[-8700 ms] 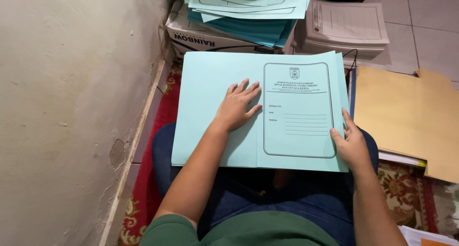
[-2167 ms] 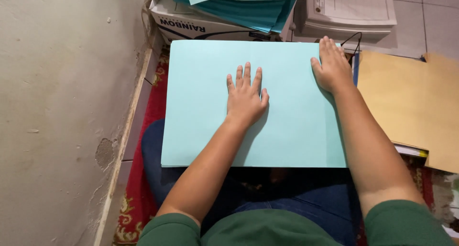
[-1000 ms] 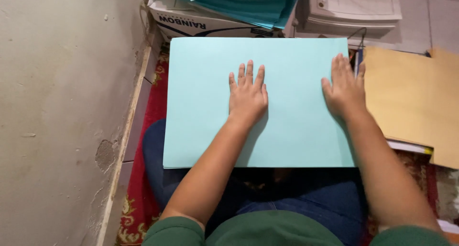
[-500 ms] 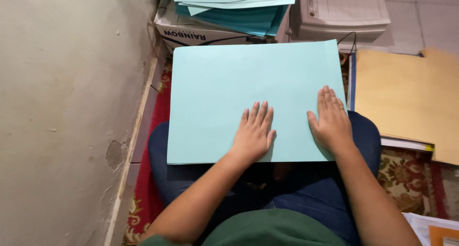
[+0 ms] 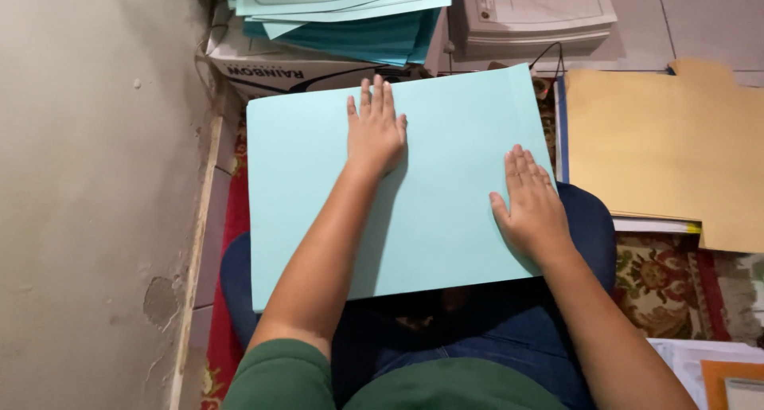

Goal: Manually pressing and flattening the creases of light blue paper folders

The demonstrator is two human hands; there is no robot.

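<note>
A large light-blue paper folder (image 5: 446, 211) lies shut and blank side up across my lap. My left hand (image 5: 376, 127) rests flat on it near its far edge, fingers spread a little. Closer to me, by the folder's right side, my right hand (image 5: 532, 205) presses flat on the sheet with fingers together. Neither hand grips anything.
A stack of light-blue folders (image 5: 342, 4) sits on a cardboard box (image 5: 274, 69) just beyond. White printed sheets (image 5: 533, 12) lie at the back right, tan folders (image 5: 660, 151) on the right. A plaster wall (image 5: 95, 195) closes the left; a patterned rug (image 5: 668, 279) covers the floor.
The folder was open with a printed form showing; it is now shut, blank side up. In the last half second my left hand slid toward the far edge.
</note>
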